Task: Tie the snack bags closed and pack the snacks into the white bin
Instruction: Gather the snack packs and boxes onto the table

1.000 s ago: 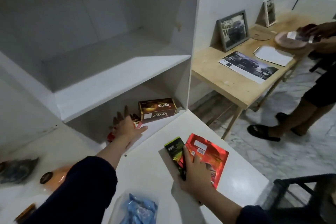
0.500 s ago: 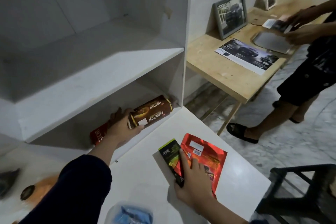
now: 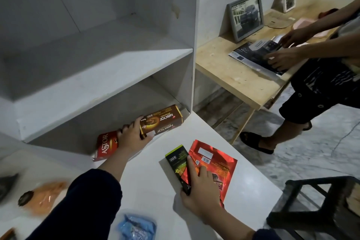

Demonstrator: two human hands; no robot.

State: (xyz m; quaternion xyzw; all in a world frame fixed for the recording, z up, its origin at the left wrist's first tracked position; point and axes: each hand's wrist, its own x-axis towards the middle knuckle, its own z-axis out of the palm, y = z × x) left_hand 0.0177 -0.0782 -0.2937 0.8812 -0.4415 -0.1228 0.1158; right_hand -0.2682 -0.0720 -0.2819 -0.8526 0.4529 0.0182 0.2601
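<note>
My left hand [image 3: 132,138] reaches into the lowest shelf opening and grips the left end of a brown Nextar box [image 3: 163,122], with a red Astor box [image 3: 106,145] under its palm side. My right hand [image 3: 200,189] lies on the white counter [image 3: 152,177] and holds a green and black snack pack [image 3: 178,163] together with a red foil pouch [image 3: 214,163]. A clear bag of blue snacks [image 3: 137,227] lies near the front edge. A bag of orange snacks [image 3: 45,196] sits at the left. No white bin is in view.
White shelving [image 3: 109,58] rises above the counter. To the right stands a wooden table [image 3: 233,78] with framed pictures [image 3: 246,15] and a brochure, where another person [image 3: 321,84] handles papers. A dark stool [image 3: 319,204] stands at the lower right.
My left hand took hold of the Nextar box and drew it and the red Astor box toward the shelf's front edge. My right hand stayed on the two packs.
</note>
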